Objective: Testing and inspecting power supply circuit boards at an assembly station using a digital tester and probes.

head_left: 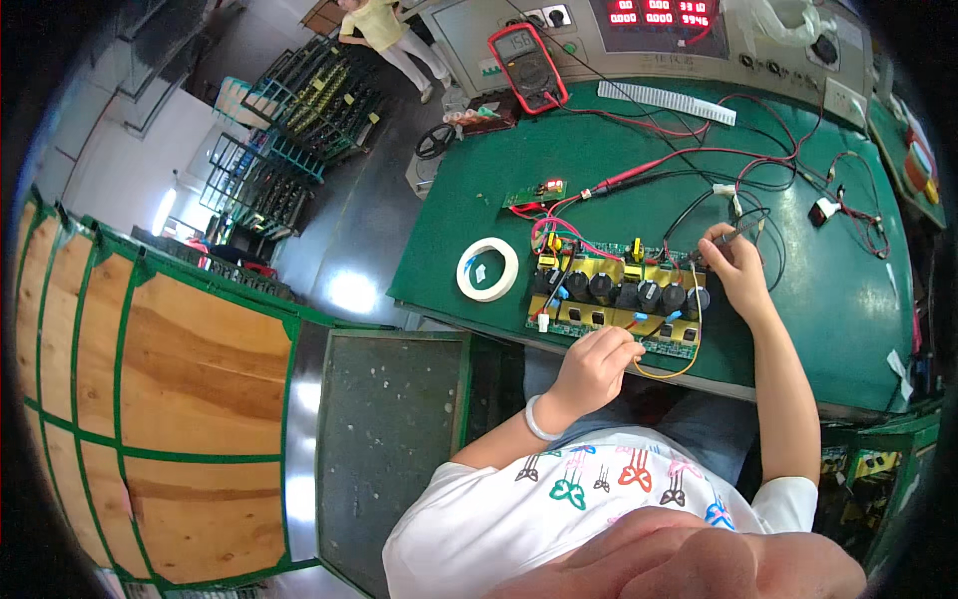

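Note:
A green circuit board (681,349) with gold-coloured metal plates and a row of round black capacitors (602,287) lies near the front edge of the bench. At its near edge my left hand (599,367) is closed in a pinch, with the end of a thin yellow wire (697,334) at its fingertips. That wire loops along the board's right side. My right hand (736,268) is closed around a dark test probe (733,237) at the board's far right corner; the fingers partly hide its tip. Pink and red leads join the board to a small board with a lit red display (539,195).
On the green bench (439,235) lie a white tape roll (465,277), a red multimeter (527,68), a white slotted strip (667,102) and tangled leads (798,165). A panel with red displays (659,20) stands behind. Far off, a person (384,30) stands near racks (264,180).

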### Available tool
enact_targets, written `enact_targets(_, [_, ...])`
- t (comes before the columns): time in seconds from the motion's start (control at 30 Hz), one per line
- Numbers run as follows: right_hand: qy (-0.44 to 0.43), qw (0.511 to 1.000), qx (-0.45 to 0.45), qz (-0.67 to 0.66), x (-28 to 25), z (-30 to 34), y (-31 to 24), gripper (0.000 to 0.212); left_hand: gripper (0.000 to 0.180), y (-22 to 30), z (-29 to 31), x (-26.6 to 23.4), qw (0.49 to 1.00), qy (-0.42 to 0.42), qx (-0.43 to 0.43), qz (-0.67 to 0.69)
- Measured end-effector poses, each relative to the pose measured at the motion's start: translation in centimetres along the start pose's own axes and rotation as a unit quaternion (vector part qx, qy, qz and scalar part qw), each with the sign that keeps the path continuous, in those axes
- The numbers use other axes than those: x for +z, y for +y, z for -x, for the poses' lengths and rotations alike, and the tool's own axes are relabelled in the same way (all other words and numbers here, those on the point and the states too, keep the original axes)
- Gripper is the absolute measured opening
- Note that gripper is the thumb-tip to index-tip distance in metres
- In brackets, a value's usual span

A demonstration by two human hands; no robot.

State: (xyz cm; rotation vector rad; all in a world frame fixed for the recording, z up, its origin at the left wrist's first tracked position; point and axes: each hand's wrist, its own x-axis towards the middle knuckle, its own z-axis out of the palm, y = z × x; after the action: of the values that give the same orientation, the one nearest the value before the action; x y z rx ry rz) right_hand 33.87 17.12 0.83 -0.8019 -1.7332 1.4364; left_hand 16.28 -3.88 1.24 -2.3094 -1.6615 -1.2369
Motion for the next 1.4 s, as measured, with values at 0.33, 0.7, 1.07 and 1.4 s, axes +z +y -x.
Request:
enact_targets(0.33, [0.132, 0.978, 0.019, -0.159, -1.7, 0.6, -0.8, 0.024, 0.022, 0.9, -0.6, -0.6, 1.0, 0.0, 0.015, -0.022])
enact_targets(0.7, [0.147, 0.864, 0.063, 0.478, -16.2, -2.1, -1.3, 0.032, 0.032, 4.7, -4.8, 6.5, 0.98, -0.044, 0.194, 0.025])
enact_targets(1.07, [0.2, 0.788, 0.093, 0.575, -20.9, -5.7, 5.0, 0.068, 0.028, 4.0, -2.3, 4.1, 0.976, -0.078, 0.183, 0.092])
enact_targets(1.4, [0.143, 0.788, 0.059, 0.595, -22.6, -5.2, 5.2, 0.069, 0.023, -1.1, 2.7, -3.9, 1.0, 0.013, 0.019, -0.012])
